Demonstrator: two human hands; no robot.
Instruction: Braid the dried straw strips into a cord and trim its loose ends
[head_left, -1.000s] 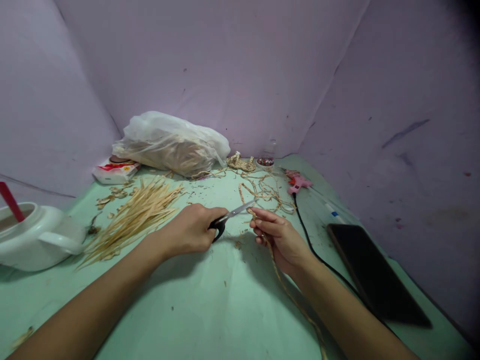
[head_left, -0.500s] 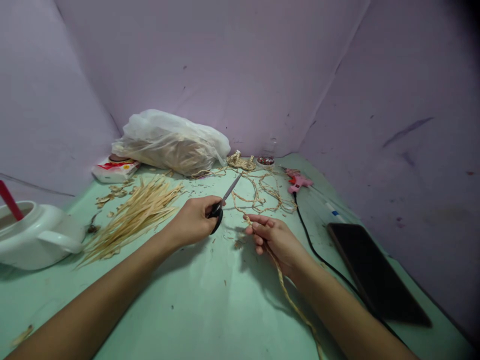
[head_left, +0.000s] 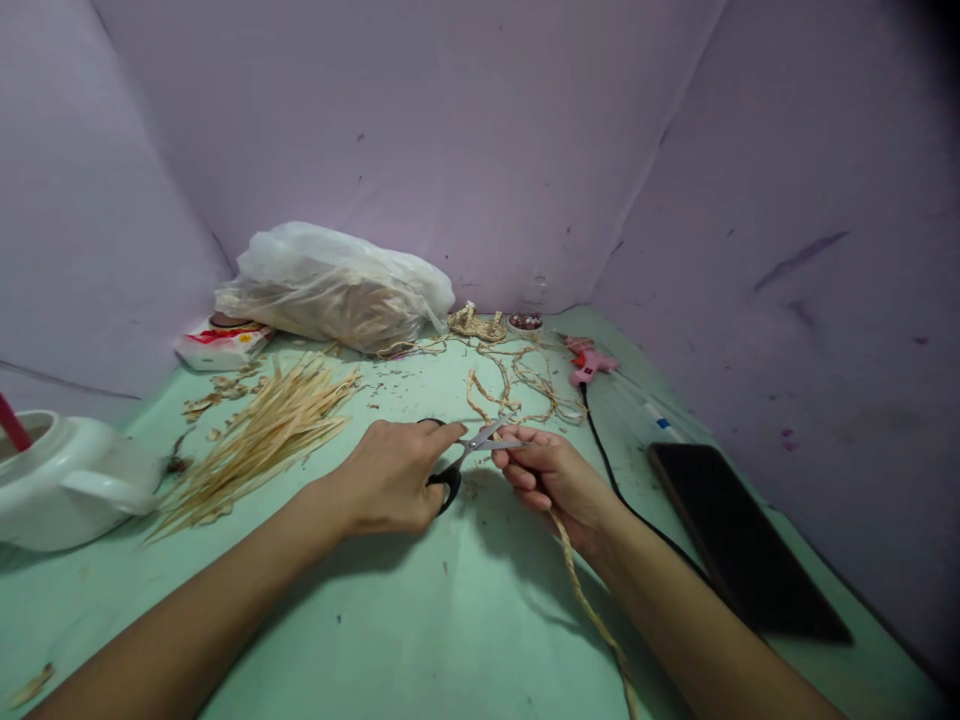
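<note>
My left hand (head_left: 394, 475) grips black-handled scissors (head_left: 465, 457). Their blades point right, spread open, and reach the fingertips of my right hand (head_left: 551, 480). That hand is closed around a braided straw cord (head_left: 592, 615), which trails from the fist down toward the bottom edge of the view. Both hands hover just above the green table (head_left: 420, 620), close together at its middle.
A bundle of pale straw strips (head_left: 262, 430) lies left of my hands, with a white pot (head_left: 67, 485) at the far left. Behind are a plastic bag (head_left: 337, 290), loose braided cord (head_left: 517, 385), a pink glue gun (head_left: 589, 362) with black cable, and a dark phone (head_left: 739, 545) on the right.
The scissors swung from pointing up and away back down to the right, and their blades now meet my right hand's fingertips. My right hand has closed more tightly on the cord.
</note>
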